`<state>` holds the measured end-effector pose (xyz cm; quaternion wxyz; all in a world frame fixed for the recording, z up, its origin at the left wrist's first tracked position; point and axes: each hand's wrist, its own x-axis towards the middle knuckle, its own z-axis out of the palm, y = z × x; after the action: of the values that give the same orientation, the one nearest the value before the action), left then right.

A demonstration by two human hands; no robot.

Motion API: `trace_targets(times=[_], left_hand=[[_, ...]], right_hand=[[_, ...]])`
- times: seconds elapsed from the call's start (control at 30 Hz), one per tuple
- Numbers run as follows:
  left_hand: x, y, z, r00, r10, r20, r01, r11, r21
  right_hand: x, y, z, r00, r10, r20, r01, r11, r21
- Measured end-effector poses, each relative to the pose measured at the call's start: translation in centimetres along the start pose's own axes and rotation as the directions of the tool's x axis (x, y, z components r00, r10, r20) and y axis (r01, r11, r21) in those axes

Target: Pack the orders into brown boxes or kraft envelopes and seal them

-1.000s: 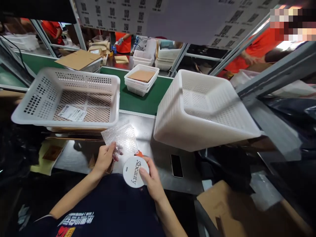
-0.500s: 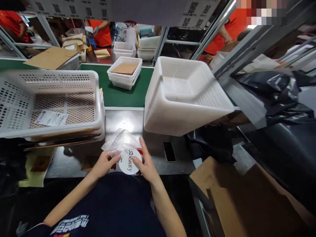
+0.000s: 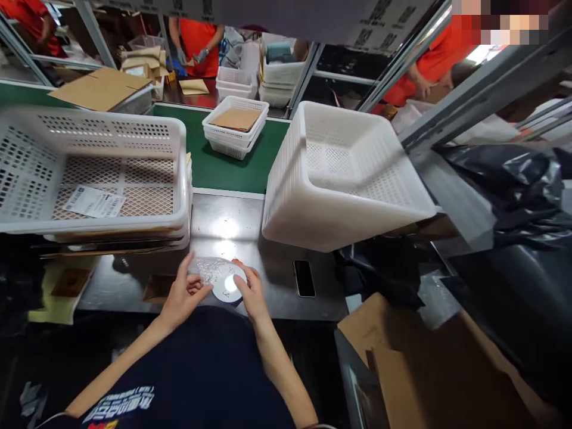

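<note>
A round white disc-shaped item (image 3: 224, 292), its printed face glaring with reflected light, is held low over the metal table, close to my body. My right hand (image 3: 252, 295) is closed on its right side, thumb on top. Something orange-red (image 3: 243, 266) shows just behind the disc and my right fingers; its kind is unclear. Clear bubble wrap (image 3: 206, 269) lies against the disc's upper left. At the left rim is my left hand (image 3: 181, 293), fingers apart, index stretched upward and thumb tip at the disc's edge. The disc's underside is hidden.
A perforated white basket (image 3: 134, 223) with a label sheet (image 3: 95, 201) stands left, over flat cardboard. Stacked white baskets (image 3: 313, 220) stand right, near a phone (image 3: 304, 278). Small baskets (image 3: 235, 143) sit on a green belt (image 3: 203, 173). Cardboard (image 3: 384, 351) lies lower right. People in orange work beyond.
My left hand has loosened from the disc's edge and its index finger has lifted. The bubble wrap sits flatter and closer to the disc, which has tilted into glare. The head view has shifted slightly.
</note>
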<state>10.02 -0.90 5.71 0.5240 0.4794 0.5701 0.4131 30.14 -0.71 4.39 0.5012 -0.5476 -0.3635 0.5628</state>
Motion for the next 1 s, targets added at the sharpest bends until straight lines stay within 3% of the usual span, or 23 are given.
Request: trace_targets(times=[0.1, 0.2, 0.3, 0.43, 0.53, 0.6, 0.67, 0.73, 0.83, 1.0], left_hand=[[0.1, 0.0, 0.1, 0.993, 0.101, 0.055, -0.109, 0.978, 0.179], [0.5, -0.6, 0.2, 0.981, 0.189, 0.036, -0.193, 0.959, 0.208], [0.9, -1.7, 0.6, 0.959, 0.257, 0.117, -0.279, 0.929, 0.245], [0.8, -3.0, 1.9, 0.882, 0.345, 0.322, -0.448, 0.825, 0.343], [0.8, -3.2, 2.7, 0.811, 0.42, 0.407, -0.569, 0.724, 0.388], [1.3, -2.7, 2.6, 0.841, 0.405, 0.36, -0.537, 0.704, 0.464], [2.2, -1.7, 2.1, 0.925, 0.289, 0.247, -0.38, 0.734, 0.563], [3.1, -0.5, 1.4, 0.978, 0.132, 0.162, -0.203, 0.773, 0.601], [3.9, 0.9, 0.6, 0.987, 0.021, 0.16, -0.109, 0.818, 0.564], [3.8, 1.9, 0.0, 0.99, 0.069, 0.124, -0.126, 0.832, 0.541]], right_hand=[[0.2, 0.7, 0.1, 0.998, 0.047, -0.039, -0.044, 0.997, 0.062], [0.7, 1.5, 0.0, 0.991, 0.11, -0.072, -0.103, 0.989, 0.103], [1.1, 2.6, 0.1, 0.978, 0.179, -0.106, -0.16, 0.973, 0.168], [1.4, 4.5, 0.1, 0.947, 0.287, -0.147, -0.254, 0.944, 0.208], [1.4, 5.5, -0.6, 0.925, 0.324, -0.197, -0.307, 0.945, 0.112], [1.3, 5.1, -1.7, 0.922, 0.36, -0.143, -0.365, 0.931, -0.012], [1.0, 3.7, -2.8, 0.907, 0.421, -0.014, -0.419, 0.899, -0.13], [0.6, 1.6, -3.8, 0.885, 0.45, 0.117, -0.412, 0.877, -0.247], [-0.1, -2.0, -4.4, 0.899, 0.362, 0.245, -0.218, 0.857, -0.467], [-0.6, -5.9, -3.7, 0.938, 0.214, 0.271, 0.063, 0.666, -0.744]])
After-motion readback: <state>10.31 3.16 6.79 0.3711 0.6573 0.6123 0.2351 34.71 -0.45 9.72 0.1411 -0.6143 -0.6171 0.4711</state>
